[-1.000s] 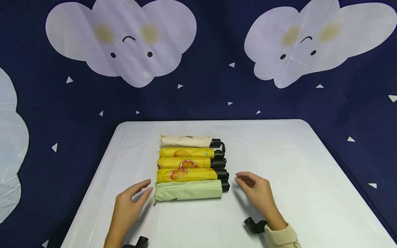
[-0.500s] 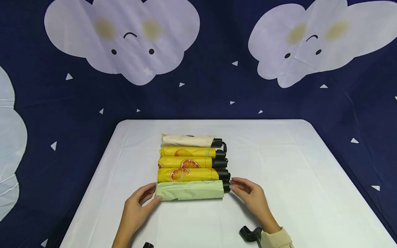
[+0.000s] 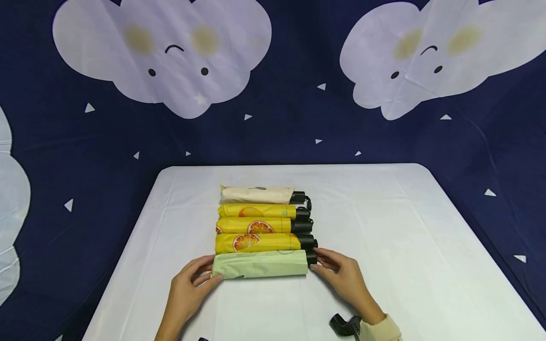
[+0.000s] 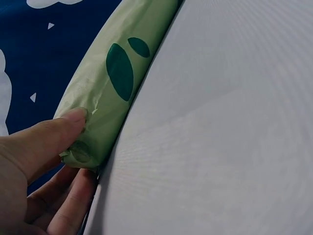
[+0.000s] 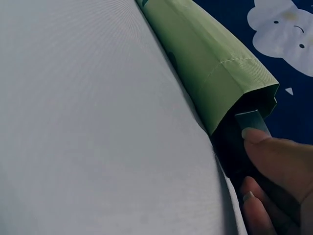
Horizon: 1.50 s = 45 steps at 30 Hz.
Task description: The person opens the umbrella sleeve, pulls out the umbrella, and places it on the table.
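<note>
A folded umbrella in a light green sleeve (image 3: pixel 260 264) lies nearest in a row of umbrellas on the white table. At its left end my left hand (image 3: pixel 187 289) pinches the sleeve, thumb in front and fingers behind. In the left wrist view the thumb presses the green cloth (image 4: pixel 98 122) below two dark leaf prints. My right hand (image 3: pixel 343 274) grips the black handle (image 3: pixel 312 257) at the other end. The right wrist view shows that thumb on the handle's grey button-like part (image 5: pixel 253 121), just outside the sleeve's open mouth.
Behind the green umbrella lie three yellow umbrellas with orange-slice prints, the closest yellow umbrella (image 3: pixel 273 243) beside it. A cream umbrella (image 3: pixel 258 195) is farthest back. The white table (image 3: pixel 426 265) extends to both sides, before a dark blue cloud-print cloth (image 3: pixel 294 109).
Both hands have moved inward from beside the green umbrella to its two ends and taken hold of it. The umbrellas stay in their row.
</note>
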Each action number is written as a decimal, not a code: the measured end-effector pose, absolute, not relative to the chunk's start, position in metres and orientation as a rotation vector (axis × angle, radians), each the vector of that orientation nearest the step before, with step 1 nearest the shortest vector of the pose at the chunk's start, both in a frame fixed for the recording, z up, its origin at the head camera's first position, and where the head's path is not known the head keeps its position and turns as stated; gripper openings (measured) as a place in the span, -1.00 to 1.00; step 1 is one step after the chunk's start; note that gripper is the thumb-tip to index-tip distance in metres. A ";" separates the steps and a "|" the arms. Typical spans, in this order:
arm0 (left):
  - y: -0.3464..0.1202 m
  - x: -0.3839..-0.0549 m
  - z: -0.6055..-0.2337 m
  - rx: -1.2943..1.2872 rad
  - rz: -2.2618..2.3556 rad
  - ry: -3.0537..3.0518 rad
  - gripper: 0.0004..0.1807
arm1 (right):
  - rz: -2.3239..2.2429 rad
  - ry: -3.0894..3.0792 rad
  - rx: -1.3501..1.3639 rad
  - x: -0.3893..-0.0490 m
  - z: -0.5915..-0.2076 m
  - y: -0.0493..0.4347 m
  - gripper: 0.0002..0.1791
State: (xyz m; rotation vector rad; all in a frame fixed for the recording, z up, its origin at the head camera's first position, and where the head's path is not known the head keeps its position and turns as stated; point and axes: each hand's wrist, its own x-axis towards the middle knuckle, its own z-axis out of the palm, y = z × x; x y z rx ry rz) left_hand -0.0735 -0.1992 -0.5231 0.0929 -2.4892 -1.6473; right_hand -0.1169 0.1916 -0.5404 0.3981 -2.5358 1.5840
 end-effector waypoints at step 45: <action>-0.196 -0.081 -0.435 -0.729 -2.257 -1.832 -0.26 | 2.305 -1.985 0.624 -0.106 -0.429 0.211 -0.56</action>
